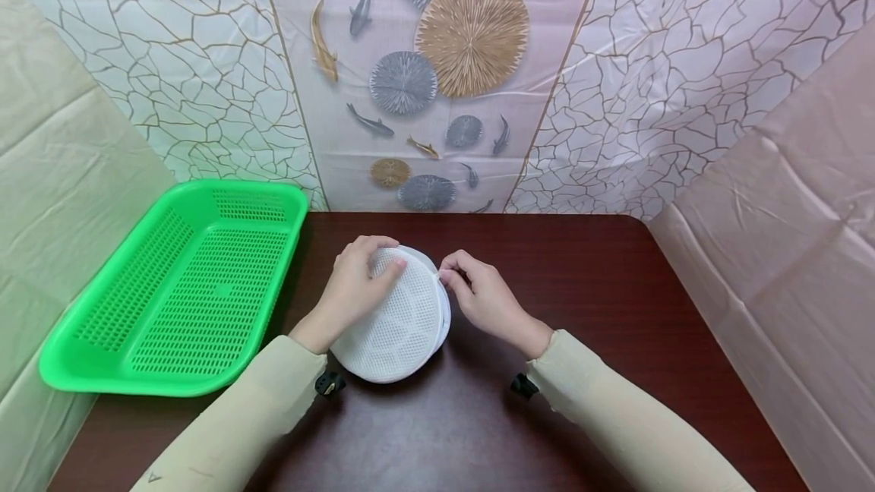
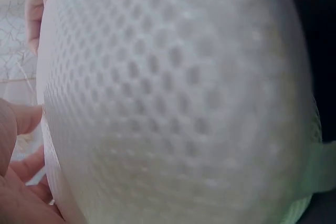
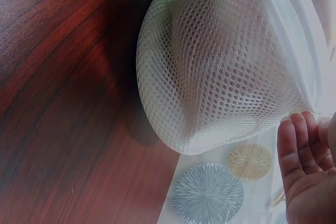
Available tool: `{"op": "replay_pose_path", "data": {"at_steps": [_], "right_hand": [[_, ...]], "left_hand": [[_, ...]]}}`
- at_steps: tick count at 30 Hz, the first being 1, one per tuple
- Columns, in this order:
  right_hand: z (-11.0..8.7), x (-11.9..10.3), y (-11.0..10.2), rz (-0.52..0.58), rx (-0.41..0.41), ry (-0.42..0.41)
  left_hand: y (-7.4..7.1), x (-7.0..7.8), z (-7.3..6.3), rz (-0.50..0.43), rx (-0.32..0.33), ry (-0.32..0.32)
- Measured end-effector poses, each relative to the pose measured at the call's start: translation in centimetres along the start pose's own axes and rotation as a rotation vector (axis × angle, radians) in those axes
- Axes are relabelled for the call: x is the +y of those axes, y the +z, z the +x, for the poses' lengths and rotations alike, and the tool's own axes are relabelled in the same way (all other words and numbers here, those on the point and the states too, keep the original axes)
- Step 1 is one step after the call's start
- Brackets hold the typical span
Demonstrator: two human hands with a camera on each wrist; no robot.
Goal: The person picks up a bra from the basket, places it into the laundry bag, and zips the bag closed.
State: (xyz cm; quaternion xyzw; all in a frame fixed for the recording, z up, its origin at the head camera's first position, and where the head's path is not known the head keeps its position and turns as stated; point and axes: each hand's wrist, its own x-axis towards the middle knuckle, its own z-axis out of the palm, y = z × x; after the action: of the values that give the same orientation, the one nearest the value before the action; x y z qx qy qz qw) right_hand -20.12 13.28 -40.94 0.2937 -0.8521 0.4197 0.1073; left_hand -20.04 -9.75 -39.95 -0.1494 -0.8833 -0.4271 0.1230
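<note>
A round white mesh laundry bag (image 1: 396,329) stands tilted over the table, its honeycomb netting filling most of the left wrist view. My left hand (image 1: 352,287) grips its upper left side, with the thumb on the near mesh face and the fingers behind the rim. At the upper right edge my right hand (image 1: 488,298) pinches a small piece at the rim between thumb and forefinger; it may be a zipper pull, too small to tell. From the right wrist view, the bag's mesh side (image 3: 231,72) bulges below a smooth white band (image 3: 283,30). What the bag holds, if anything, is hidden.
A green plastic basket (image 1: 297,211) with slotted walls stands on the left of the dark red-brown table (image 1: 581,272). Patterned cloth (image 1: 472,173) hangs behind the table's far edge, and plain cloth walls (image 1: 772,211) flank both sides.
</note>
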Motion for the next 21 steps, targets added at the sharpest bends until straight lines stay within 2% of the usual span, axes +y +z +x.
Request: {"op": "replay_pose_path", "data": {"at_steps": [5, 10, 15, 21], "right_hand": [[0.1, 0.0, 0.1, 0.000, -0.004, -0.009], [0.2, -0.2, 0.0, -0.013, -0.007, -0.029], [0.3, -0.3, 0.1, -0.019, -0.018, -0.045], [0.1, -0.3, 0.3, -0.029, -0.024, -0.034]], "left_hand": [[0.5, 0.8, -0.2, 0.072, -0.025, 0.129], [0.7, 1.4, -0.4, 0.135, -0.053, 0.200], [0.9, 1.3, -0.5, 0.149, -0.052, 0.200], [1.2, 0.8, -0.6, 0.102, -0.007, 0.187]]}}
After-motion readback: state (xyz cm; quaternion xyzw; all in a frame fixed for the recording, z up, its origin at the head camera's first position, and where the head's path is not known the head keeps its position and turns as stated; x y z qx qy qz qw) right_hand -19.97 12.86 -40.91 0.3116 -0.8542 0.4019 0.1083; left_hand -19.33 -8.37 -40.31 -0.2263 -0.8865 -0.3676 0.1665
